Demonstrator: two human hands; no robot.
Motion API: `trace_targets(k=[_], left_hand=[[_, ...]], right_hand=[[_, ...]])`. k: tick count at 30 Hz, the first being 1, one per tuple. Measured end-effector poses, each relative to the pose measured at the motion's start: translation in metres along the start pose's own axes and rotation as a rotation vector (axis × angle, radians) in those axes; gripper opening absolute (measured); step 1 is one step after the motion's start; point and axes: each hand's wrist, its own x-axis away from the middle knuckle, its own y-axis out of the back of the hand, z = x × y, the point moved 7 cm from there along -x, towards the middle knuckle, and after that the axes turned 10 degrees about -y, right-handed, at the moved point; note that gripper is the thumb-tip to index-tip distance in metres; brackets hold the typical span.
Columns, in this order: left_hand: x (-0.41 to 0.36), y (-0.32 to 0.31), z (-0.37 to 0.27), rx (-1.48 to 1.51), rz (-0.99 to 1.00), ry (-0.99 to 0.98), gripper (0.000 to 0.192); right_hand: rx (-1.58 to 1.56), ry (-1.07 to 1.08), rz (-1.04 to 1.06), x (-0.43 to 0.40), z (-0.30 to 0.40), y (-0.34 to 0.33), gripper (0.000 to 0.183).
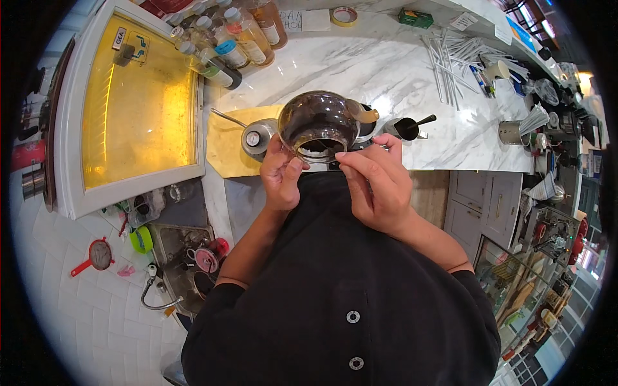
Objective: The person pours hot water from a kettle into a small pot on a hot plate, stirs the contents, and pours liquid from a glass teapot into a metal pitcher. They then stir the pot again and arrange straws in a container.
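Note:
A round glass pot (318,116) with dark contents is tilted, its wide opening facing me and its pale-tipped spout pointing right. My left hand (282,176) grips the pot's rim at the left. At the right of the rim, my right hand (376,181) has its thumb and fingers bent close to the glass; whether they pinch the rim is unclear. Behind the pot to the left stands a gooseneck kettle (258,137) of metal on a yellowish board (227,154). To the right is a metal cup (405,129) with a dark-handled utensil in it. Another dark vessel is partly hidden behind the spout.
Several bottles (231,43) crowd the counter's back left, beside a yellow-lit glass door (140,111). A tape roll (344,17) and loose straws (444,72) lie on the marble counter (309,62). A metal straw holder (512,132) stands right. The sink (181,241) is lower left.

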Motion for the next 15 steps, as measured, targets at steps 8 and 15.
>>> trace_targets(k=[8,15], left_hand=[[0.007,0.013,0.007,-0.064,0.034,-0.017,0.022],[0.003,0.005,-0.001,-0.016,0.016,-0.017,0.019]], right_hand=[[0.016,0.003,0.007,0.001,-0.001,0.0,0.031],[-0.021,0.008,0.023,0.001,-0.001,0.001,0.031]])
